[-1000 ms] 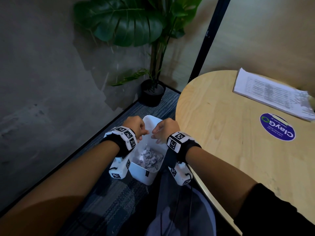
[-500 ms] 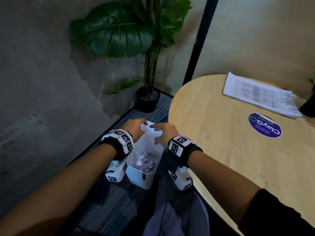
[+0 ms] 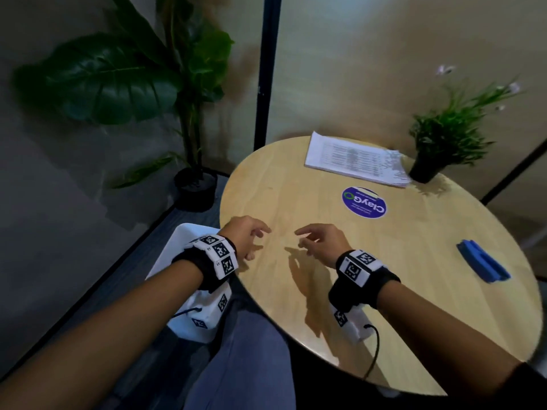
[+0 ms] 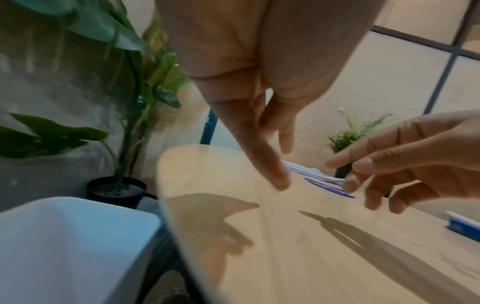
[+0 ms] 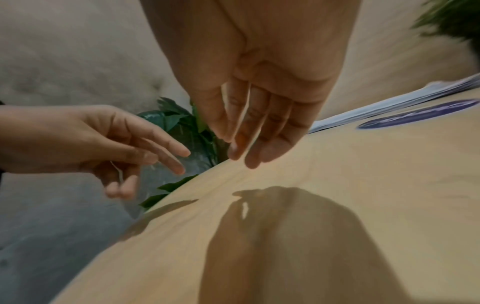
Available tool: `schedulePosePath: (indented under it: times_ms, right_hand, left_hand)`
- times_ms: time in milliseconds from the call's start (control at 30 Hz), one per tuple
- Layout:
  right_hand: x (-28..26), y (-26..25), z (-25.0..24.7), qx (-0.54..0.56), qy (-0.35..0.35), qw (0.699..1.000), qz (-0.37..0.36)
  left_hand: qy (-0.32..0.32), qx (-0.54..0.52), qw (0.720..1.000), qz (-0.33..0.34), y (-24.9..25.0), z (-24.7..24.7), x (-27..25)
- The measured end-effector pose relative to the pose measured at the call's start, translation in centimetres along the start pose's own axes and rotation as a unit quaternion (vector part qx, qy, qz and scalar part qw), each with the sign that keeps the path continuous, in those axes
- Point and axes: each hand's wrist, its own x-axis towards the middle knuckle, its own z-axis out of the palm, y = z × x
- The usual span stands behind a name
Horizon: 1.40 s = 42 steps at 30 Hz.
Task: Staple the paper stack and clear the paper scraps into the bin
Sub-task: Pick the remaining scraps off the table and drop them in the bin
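Closest to the camera, both hands float just over the near-left part of the round table (image 3: 355,291), a pale wood top with faint straight grain and a smooth curved edge. The left hand (image 3: 244,236) sits right at the rim, fingers loose and slightly spread, holding nothing. The right hand (image 3: 321,239) is just beside it, also relaxed with fingers gently curled, empty too. Their soft shadows fall on the wood underneath.

Down on the floor by the left wrist there's the bin (image 3: 177,255), white smooth plastic with rounded corners. Most of it is blocked by the left forearm and wrist camera, so I can't see what's inside from here.

Off to the right sits a blue stapler (image 3: 482,264), blocky and matte, long axis running from far-left to near-right. A round purple sticker (image 3: 364,202) is stuck flat mid-table.

At the far edge lies the paper stack (image 3: 353,161), white printed sheets lying flat, long side running left to right and angled a bit toward the near-right. Its right end looks smeared and fanned, hard to read. A small grassy potted plant (image 3: 444,137) in a dark pot stands touching or just past that corner, can't tell which. A big glossy-leaved floor plant (image 3: 118,84) stands in the back-left corner.
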Motion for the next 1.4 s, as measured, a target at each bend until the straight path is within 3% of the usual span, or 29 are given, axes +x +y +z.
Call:
schedulePosePath:
  times_ms: [167,333,433,533,700,967,1133,1300,1400]
  right_hand:
    - [-2.7,5.6,-5.1,-0.100,0.030,0.993,0.048]
    - [-3.7,10.0,-8.2,-0.277,-0.056,0.954,0.101]
    - [-4.0,11.5,-8.3,-0.314,-0.097,0.938,0.111]
    - [-4.0,13.0,-7.2,-0.391,-0.144,0.903,0.103]
    - [-4.6,14.0,-5.9,-0.475,-0.130,0.869,0.052]
    - [-7.6,14.3,-5.5,-0.497,-0.137,0.856,-0.034]
    - [-8.6,13.6,-6.6,-0.450,-0.136,0.883,0.019]
    - [-9.1,13.2,-6.5,-0.470,-0.162,0.863,0.087]
    - [-9.1,12.6,-5.2,-0.475,-0.155,0.862,0.083]
  left_hand:
    - [-0.082,0.137,0.985,0.070,4.1,4.5,1.7]
    - [-0.165,0.254,0.950,0.080,7.0,8.4,2.9]
    - [-0.181,0.286,0.939,0.057,7.9,10.7,3.4]
    - [-0.189,0.302,0.933,0.042,8.2,12.6,3.9]
    - [-0.167,0.332,0.928,0.035,8.9,14.9,3.6]
    - [-0.181,0.389,0.898,0.099,9.5,16.0,1.5]
    - [-0.167,0.363,0.911,0.104,9.7,14.6,0.9]
    - [-0.172,0.369,0.911,0.064,8.7,14.0,1.2]
    - [-0.173,0.364,0.913,0.062,8.3,14.9,0.8]
